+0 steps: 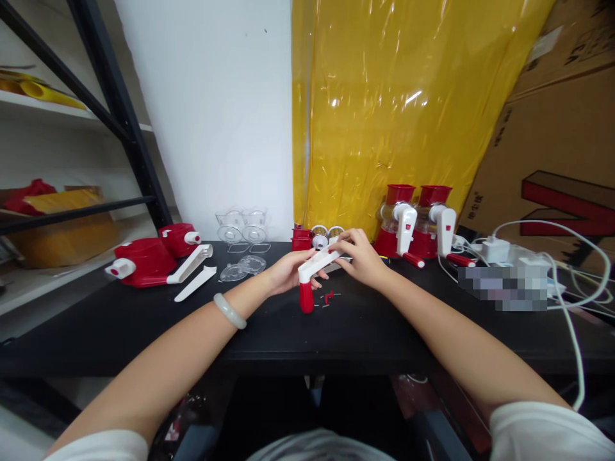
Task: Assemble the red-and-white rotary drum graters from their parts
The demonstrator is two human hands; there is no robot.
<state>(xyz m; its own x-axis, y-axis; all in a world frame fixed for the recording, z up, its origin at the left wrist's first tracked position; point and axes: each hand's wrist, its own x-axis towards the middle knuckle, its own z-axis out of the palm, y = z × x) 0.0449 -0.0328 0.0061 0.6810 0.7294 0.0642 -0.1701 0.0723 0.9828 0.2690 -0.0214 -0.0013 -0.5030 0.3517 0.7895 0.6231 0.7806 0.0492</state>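
In front of us a black table (120, 320), behind it a smooth white panel (216, 115), next to that a glossy yellow sheet (408, 128) catching bright glints, to our right large printed cardboard (552, 141), to our left pale shelves (33, 110) and a black frame (103, 89).

The person wears white short sleeves (542, 430) and a smooth, pale, rounded bangle (230, 311) on the left forearm (189, 346).

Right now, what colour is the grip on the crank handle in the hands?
The grip is red; it shows in the head view.
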